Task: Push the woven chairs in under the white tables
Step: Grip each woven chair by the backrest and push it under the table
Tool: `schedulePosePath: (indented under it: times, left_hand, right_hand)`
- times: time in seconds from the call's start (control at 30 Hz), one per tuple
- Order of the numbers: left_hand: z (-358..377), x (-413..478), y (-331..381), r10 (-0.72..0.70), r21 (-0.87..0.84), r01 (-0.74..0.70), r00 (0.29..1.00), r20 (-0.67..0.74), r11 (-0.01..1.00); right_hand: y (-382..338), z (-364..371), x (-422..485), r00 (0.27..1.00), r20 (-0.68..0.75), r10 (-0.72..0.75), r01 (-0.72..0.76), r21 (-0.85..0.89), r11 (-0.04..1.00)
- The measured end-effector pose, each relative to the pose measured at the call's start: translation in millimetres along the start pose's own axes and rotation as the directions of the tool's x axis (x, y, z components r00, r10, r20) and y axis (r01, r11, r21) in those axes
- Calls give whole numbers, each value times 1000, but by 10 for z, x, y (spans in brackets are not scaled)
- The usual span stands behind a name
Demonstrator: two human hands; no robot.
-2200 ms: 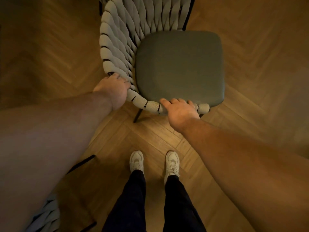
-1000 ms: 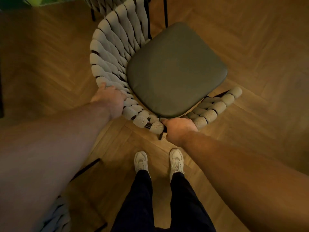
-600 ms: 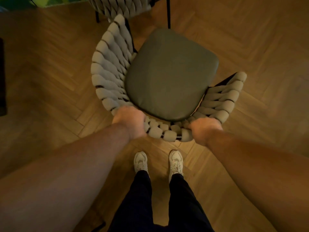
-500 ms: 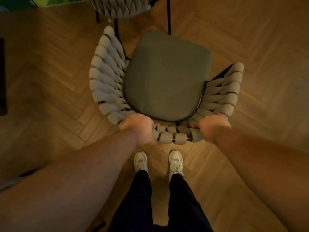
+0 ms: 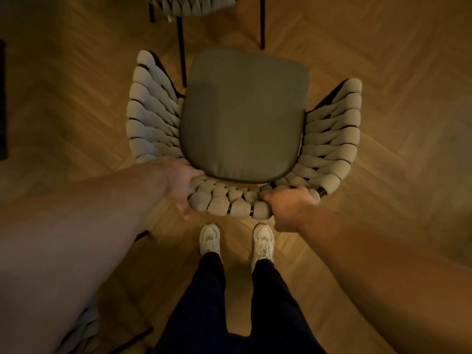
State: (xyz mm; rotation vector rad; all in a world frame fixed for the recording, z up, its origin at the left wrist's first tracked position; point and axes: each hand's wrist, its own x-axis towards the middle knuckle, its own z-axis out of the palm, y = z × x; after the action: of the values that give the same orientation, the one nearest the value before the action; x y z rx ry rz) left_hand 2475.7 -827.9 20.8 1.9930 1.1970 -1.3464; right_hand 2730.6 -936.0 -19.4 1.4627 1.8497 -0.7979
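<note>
A woven chair (image 5: 153, 118) with a grey-beige rope back and a dark green seat cushion (image 5: 242, 116) stands on the floor right in front of me, its back toward me. My left hand (image 5: 182, 186) grips the top rim of the backrest at its left end. At the right end of the same rim my right hand (image 5: 290, 205) holds on with curled fingers. No white table shows in this view.
A second woven chair (image 5: 189, 6) with thin black legs stands just beyond the seat at the top edge. Part of a third woven chair (image 5: 79, 328) shows at the lower left. The floor is herringbone wood (image 5: 396, 60). My feet (image 5: 236, 241) stand directly behind the chair.
The chair has turned until its back squarely faces me and its seat points away. Both hands have shifted along the rim to the two ends of the backrest's rear curve.
</note>
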Motion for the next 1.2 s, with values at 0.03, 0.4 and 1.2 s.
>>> schedulePosePath:
  times: [0.03,0.4,1.2]
  left_hand:
    - [54,-21,-16,-13,43,13,1000,-8,999]
    - [603,-235,125,-117,-206,80,977,-176,975]
    - [1701,-186,-1148,-391,-700,272,920,-11,660]
  right_hand:
    - [-28,54,5,999,-37,25,-25,-17,1000]
    - [76,-24,82,996,-82,-36,15,-247,969]
    - [-1658,-1890,1672,935,59,-349,264,-774,576]
